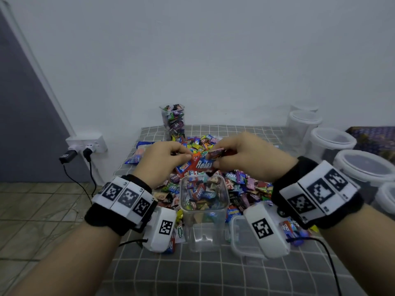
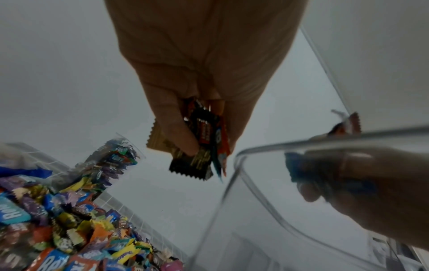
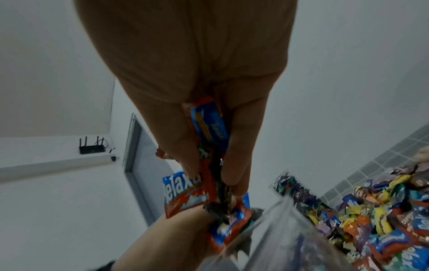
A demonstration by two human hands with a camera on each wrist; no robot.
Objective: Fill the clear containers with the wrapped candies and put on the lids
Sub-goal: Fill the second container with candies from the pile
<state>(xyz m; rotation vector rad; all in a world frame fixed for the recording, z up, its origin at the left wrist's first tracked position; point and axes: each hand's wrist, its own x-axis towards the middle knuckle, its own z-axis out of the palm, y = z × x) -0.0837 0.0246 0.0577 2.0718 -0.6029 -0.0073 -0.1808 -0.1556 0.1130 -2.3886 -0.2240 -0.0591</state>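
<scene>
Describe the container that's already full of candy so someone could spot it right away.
Start at the grey checked cloth and the candy pile on it. Behind the pile, by the white wall, stands the tall container. Unlike the open container below the hands, it is packed to the top and narrow.

At 6 o'clock, the clear container (image 1: 204, 210) is smooth, glossy transparent plastic. Glossy, crinkled foil-like wrappers cover the wrapped candies (image 1: 245, 184). Matt grey checked cloth (image 1: 192, 274) lies beneath; frosted plastic tubs (image 1: 333, 144) stand at 3 o'clock.
</scene>
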